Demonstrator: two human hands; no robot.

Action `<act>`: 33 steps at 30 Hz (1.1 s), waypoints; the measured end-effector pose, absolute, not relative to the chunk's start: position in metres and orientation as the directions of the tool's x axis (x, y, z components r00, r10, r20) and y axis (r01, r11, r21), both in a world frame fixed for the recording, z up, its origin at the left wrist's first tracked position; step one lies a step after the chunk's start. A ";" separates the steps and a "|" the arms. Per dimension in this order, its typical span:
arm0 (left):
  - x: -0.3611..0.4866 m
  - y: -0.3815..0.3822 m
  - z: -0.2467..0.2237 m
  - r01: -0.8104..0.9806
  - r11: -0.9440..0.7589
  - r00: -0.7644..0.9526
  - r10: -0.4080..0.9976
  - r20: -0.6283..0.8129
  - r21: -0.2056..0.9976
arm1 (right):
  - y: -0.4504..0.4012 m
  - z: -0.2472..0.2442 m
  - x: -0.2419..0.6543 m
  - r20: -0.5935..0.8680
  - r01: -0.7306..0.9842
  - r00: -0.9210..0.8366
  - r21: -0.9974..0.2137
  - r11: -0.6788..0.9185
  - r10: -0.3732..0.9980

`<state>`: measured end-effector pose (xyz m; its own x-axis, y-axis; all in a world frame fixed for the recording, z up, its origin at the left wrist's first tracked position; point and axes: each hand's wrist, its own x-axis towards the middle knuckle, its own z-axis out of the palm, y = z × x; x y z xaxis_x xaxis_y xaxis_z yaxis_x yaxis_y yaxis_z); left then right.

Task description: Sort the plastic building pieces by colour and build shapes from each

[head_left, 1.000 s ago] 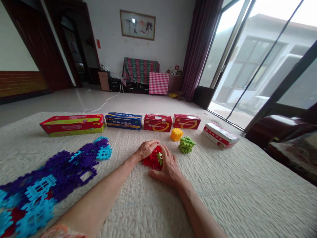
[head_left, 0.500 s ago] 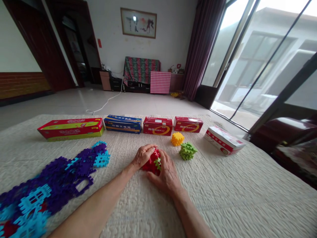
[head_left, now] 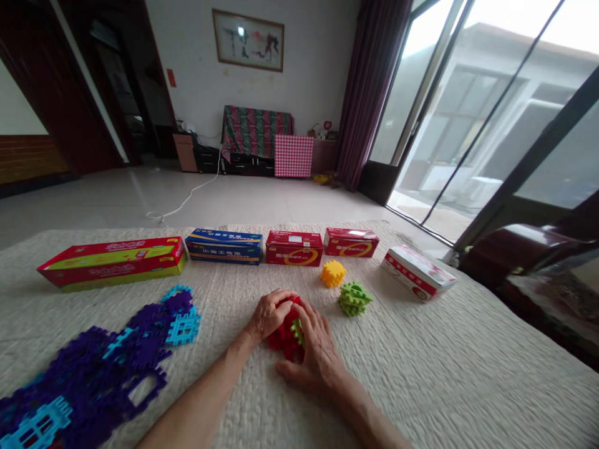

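Red interlocking building pieces [head_left: 284, 337] lie in a small cluster on the pale quilted cover, with a green piece [head_left: 297, 330] among them. From the left, my left hand [head_left: 272, 315] curls over the top of the cluster, its fingers closed on it. My right hand [head_left: 314, 343] cups the right side, fingertips on the red pieces and thumb stretched along the near side. Both hands partly hide the cluster. Beyond my right hand sit a yellow block [head_left: 333, 274] and a stack of green pieces [head_left: 354, 299].
Purple pieces [head_left: 88, 362] with light blue pieces [head_left: 183, 328] spread along the left. Behind stand a red-and-green box [head_left: 112, 263], a blue box [head_left: 223, 246], two red boxes [head_left: 294, 248] [head_left: 352, 242] and a white-and-red box [head_left: 418, 272] at the right.
The view has turned slightly right and up, so the things on the cover appear lower. My hands stay around the red cluster, with fingertips drawn a little closer together over it.
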<state>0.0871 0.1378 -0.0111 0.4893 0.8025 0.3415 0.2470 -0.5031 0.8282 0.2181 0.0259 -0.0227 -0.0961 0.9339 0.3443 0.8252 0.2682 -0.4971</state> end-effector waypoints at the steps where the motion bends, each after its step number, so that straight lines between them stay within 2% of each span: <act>1: 0.086 0.139 -0.011 0.233 -0.467 0.472 0.821 0.320 0.853 | 0.026 -0.023 0.219 0.352 0.815 -0.105 -0.505 0.283 0.930; 8: 0.083 0.151 -0.016 0.123 -0.231 0.358 0.917 0.174 0.965 | 0.046 -0.018 0.219 0.380 0.732 -0.171 -0.569 0.376 0.909; 15: 0.084 0.157 -0.020 0.080 -0.173 0.288 0.947 0.143 0.982 | 0.063 -0.019 0.220 0.425 0.682 -0.125 -0.619 0.389 0.896; 19: 0.083 0.161 -0.023 0.099 -0.232 0.203 0.957 0.209 0.968 | 0.059 -0.018 0.223 0.422 0.683 -0.109 -0.626 0.376 0.900; 22: 0.083 0.161 -0.023 0.134 -0.320 0.256 0.925 0.279 0.938 | 0.059 -0.013 0.227 0.401 0.657 -0.085 -0.666 0.354 0.912; 26: 0.083 0.159 -0.021 0.163 -0.361 0.395 0.877 0.274 0.918 | 0.060 -0.007 0.232 0.399 0.605 -0.099 -0.703 0.374 0.911; 33: 0.083 0.160 -0.025 0.084 -0.250 0.397 0.896 0.198 0.965 | 0.045 -0.002 0.236 0.460 0.670 -0.178 -0.591 0.449 0.870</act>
